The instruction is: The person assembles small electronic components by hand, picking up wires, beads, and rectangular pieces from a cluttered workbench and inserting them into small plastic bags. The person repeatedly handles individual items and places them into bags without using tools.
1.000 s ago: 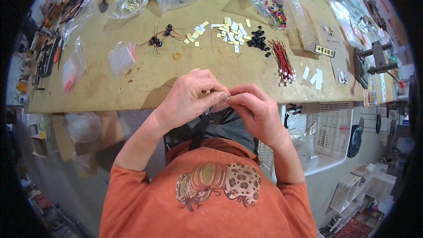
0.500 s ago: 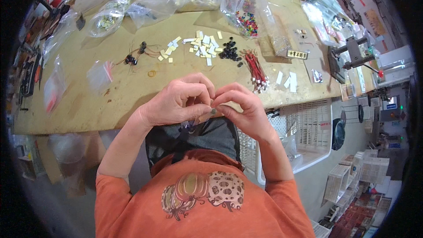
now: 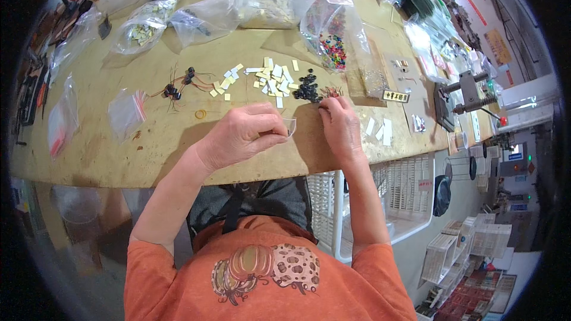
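Note:
My left hand point(image 3: 247, 134) is closed in a pinch on a small clear plastic bag point(image 3: 292, 126), whose edge sticks out past the fingertips. Something small and dark seems to be inside, too small to name. My right hand point(image 3: 342, 125) reaches down onto the bundle of red wires point(image 3: 332, 91), fingers drawn together and touching it; the palm covers most of the bundle. Left of that lie a pile of small black round parts point(image 3: 306, 87) and a scatter of white and yellow rectangular pads point(image 3: 273, 77).
Black parts with copper wires point(image 3: 173, 91) and bags with red strips point(image 3: 128, 113) lie leftward. At the back stand a clear plastic tub point(image 3: 267, 6) and a bag of coloured pieces point(image 3: 333, 47). A metal hand press point(image 3: 467, 98) and white strips point(image 3: 386, 132) are right.
Both hands were together near the table's front edge. The right has moved away, forward and right, to the red wires. The left keeps hold of the bag.

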Available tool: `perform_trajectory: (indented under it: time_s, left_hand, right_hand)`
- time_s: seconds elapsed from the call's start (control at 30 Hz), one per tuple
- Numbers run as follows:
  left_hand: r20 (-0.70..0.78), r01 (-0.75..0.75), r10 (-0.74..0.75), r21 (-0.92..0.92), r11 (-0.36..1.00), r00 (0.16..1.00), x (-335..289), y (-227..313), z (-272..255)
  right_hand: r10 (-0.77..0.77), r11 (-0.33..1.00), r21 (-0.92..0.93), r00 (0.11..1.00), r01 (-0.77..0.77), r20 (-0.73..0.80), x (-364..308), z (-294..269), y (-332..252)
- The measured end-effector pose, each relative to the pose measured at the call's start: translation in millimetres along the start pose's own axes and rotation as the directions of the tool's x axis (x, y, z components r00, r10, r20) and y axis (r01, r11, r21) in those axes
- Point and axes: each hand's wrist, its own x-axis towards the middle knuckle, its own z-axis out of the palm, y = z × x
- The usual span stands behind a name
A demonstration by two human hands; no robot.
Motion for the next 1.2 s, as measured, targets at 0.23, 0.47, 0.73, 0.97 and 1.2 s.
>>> perform_trajectory:
  time_s: [0.23, 0.47, 0.73, 0.97, 1.2]
  left_hand:
    - [-0.020, -0.038, 0.041, 0.131, 0.991, 0.999, -3.7, -1.2, 2.4]
    - [-0.085, -0.064, 0.076, 0.142, 0.988, 0.993, -5.9, -2.1, 5.2]
    - [-0.085, -0.111, 0.123, 0.130, 0.985, 0.989, -8.4, -0.7, 6.2]
    - [-0.111, -0.100, 0.111, 0.101, 0.990, 0.988, -7.5, 0.2, 8.0]
    - [-0.211, -0.119, 0.145, 0.132, 0.984, 0.967, -3.7, 6.2, 6.6]
  right_hand:
    - [0.003, 0.990, 0.141, 0.993, -0.020, 0.120, 9.1, -5.0, 6.8]
    - [0.087, 0.915, 0.381, 0.986, -0.135, 0.142, 3.8, -15.5, -11.5]
    - [0.004, 0.786, 0.586, 0.950, -0.197, 0.313, 0.2, -46.4, -80.1]
    - [0.067, 0.720, 0.626, 0.928, -0.300, 0.367, -2.0, -45.0, -74.9]
    - [0.156, 0.804, 0.579, 0.988, -0.138, 0.019, 52.7, -51.9, -15.0]
